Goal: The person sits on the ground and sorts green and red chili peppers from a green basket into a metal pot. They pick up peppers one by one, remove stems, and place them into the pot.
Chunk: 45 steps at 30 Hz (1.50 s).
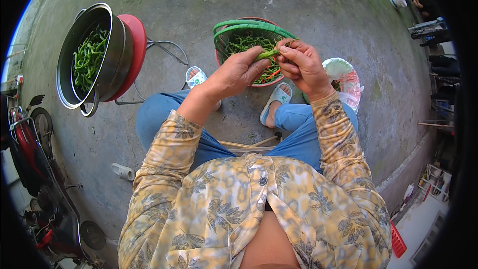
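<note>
My left hand (241, 69) grips the body of a green chili pepper (266, 55) between thumb and fingers. At the pepper's other end, my right hand (301, 65) pinches the stem with thumb and forefinger. Both hands are above a basket (217, 56) with a red rim and green handles. Many green chilies (246, 43) and a few red ones (274, 74) lie in it, partly hidden by my hands. To the left, a deep steel pot (121, 54) holds a heap of green chilies (90, 58).
The pot rests on a red round stool (135, 52) with metal legs. Right of the basket stands a bag-lined container (351, 82), its contents mostly hidden by my arm. A loose slipper (124, 172) lies on the concrete floor, and a red motorbike (28, 145) stands at far left.
</note>
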### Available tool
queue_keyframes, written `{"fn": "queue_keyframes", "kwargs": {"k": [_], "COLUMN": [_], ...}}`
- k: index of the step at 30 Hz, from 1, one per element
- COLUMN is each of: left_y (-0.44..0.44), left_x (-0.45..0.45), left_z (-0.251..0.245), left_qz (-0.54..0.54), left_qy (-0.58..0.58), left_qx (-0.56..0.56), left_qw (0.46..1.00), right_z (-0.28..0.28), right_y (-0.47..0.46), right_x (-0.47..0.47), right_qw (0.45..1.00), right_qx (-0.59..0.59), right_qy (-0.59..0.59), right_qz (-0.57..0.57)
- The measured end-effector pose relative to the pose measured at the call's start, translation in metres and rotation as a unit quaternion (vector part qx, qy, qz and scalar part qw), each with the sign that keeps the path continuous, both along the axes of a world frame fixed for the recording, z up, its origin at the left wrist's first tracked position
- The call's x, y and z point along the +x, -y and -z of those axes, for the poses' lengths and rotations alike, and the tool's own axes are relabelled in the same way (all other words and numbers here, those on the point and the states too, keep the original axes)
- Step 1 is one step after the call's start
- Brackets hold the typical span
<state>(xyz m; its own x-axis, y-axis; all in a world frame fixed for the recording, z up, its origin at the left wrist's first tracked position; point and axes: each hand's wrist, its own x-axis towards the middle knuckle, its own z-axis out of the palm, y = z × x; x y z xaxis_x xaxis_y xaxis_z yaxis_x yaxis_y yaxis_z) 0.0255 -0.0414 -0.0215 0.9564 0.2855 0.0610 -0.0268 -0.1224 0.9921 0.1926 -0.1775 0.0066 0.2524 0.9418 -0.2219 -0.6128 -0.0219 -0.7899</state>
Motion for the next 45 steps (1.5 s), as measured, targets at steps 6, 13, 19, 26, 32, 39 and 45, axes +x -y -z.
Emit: {"fn": "queue_keyframes", "kwargs": {"k": [6, 13, 19, 26, 32, 39, 45], "left_y": [-0.004, -0.016, -0.023, -0.033, -0.043, -0.048, -0.052], "left_x": [-0.002, -0.005, -0.013, -0.017, -0.019, -0.022, -0.02], "left_z": [-0.005, -0.007, -0.018, -0.021, -0.02, -0.02, -0.018], "left_qz": [0.007, -0.089, -0.215, -0.32, -0.348, -0.359, -0.36], "left_qy": [-0.024, 0.045, 0.062, 0.083, 0.106, 0.07, 0.049], "left_qx": [-0.052, -0.089, -0.172, -0.246, -0.308, -0.312, -0.32], "left_qw": [0.998, 0.991, 0.959, 0.911, 0.879, 0.877, 0.875], "right_z": [-0.01, -0.004, 0.092, 0.07, 0.141, 0.269, 0.296], "right_y": [0.004, 0.114, 0.225, 0.105, -0.029, -0.053, -0.029], "right_x": [0.01, 0.121, 0.253, 0.218, 0.087, 0.051, 0.048], "right_qw": [0.997, 0.914, 0.499, 0.545, 0.659, 0.441, 0.516], "right_qx": [0.024, -0.121, -0.558, -0.496, -0.18, -0.258, -0.241], "right_qy": [-0.062, 0.233, 0.642, 0.676, 0.653, 0.77, 0.777], "right_qz": [-0.033, 0.309, 0.166, 0.036, -0.328, -0.382, -0.27]}}
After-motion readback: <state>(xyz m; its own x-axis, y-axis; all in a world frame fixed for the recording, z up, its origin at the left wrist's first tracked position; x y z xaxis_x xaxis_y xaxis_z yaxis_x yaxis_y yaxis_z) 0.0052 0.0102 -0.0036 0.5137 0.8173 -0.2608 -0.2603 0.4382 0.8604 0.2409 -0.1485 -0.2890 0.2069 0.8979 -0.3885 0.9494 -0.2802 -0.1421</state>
